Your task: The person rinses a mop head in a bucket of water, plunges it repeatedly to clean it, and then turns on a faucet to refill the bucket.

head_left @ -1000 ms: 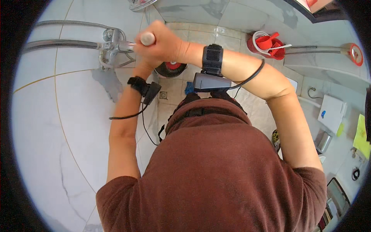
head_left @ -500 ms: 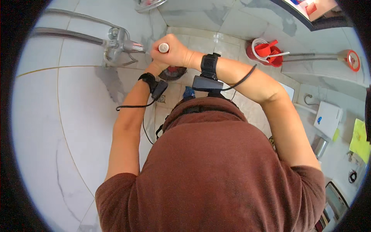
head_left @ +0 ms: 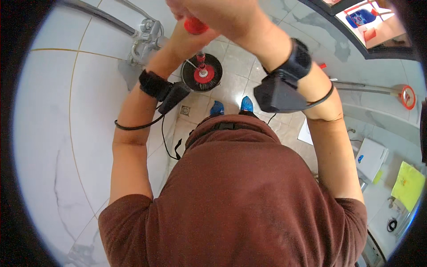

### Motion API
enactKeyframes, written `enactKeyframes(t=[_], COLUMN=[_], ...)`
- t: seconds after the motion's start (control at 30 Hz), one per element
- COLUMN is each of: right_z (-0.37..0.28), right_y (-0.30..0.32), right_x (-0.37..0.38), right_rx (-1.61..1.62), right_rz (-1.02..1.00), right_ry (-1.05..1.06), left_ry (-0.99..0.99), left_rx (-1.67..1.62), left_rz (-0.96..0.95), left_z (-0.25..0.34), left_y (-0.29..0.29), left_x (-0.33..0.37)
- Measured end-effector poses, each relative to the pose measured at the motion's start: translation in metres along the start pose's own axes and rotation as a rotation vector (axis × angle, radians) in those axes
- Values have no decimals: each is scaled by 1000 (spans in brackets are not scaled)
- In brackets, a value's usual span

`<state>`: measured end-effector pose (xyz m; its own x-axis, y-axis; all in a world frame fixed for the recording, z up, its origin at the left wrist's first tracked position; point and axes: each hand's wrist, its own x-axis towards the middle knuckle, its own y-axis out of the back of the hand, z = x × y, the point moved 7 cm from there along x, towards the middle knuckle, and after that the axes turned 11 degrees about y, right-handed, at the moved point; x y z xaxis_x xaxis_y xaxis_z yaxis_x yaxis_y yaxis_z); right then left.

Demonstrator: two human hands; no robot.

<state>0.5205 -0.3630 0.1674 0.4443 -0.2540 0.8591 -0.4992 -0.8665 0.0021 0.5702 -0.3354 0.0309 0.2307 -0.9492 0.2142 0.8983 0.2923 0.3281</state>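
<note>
I hold an upright mop handle with both hands near the top of the picture. My right hand (head_left: 218, 13), partly cut off by the upper edge, closes round its upper part. Just below it, my left hand (head_left: 189, 42) is wrapped round the shaft, its fingers partly hidden. A red grip end (head_left: 195, 26) shows between the hands. Lower down, the mop's red round head (head_left: 203, 74) with dark strands stands inside a black round bucket (head_left: 218, 83) on the floor.
A wall tap (head_left: 144, 42) with grey hoses is at the left. My feet in blue shoe covers (head_left: 247, 103) stand near the bucket, and a floor drain (head_left: 185, 111) lies left of them. At the right are a red-rimmed plunger-like thing (head_left: 407, 97) and a yellow cloth (head_left: 408, 184).
Both hands have risen toward the camera along with the handle's top. The mop head and bucket, mostly hidden before, now show below them. My view has shifted a little.
</note>
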Motion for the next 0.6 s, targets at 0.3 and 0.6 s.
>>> enactKeyframes(t=[0.3,0.6], right_z=[95,95], right_y=[-20,-22], right_x=[-152,-175], right_rx=[-91,-94], right_rz=[-199,-220], right_ry=[-447,-493], left_ry=[201,246], left_rx=[-10,-4], left_rz=[54,49], left_z=[-135,-155], left_y=[-27,-42], left_x=[-46,-57])
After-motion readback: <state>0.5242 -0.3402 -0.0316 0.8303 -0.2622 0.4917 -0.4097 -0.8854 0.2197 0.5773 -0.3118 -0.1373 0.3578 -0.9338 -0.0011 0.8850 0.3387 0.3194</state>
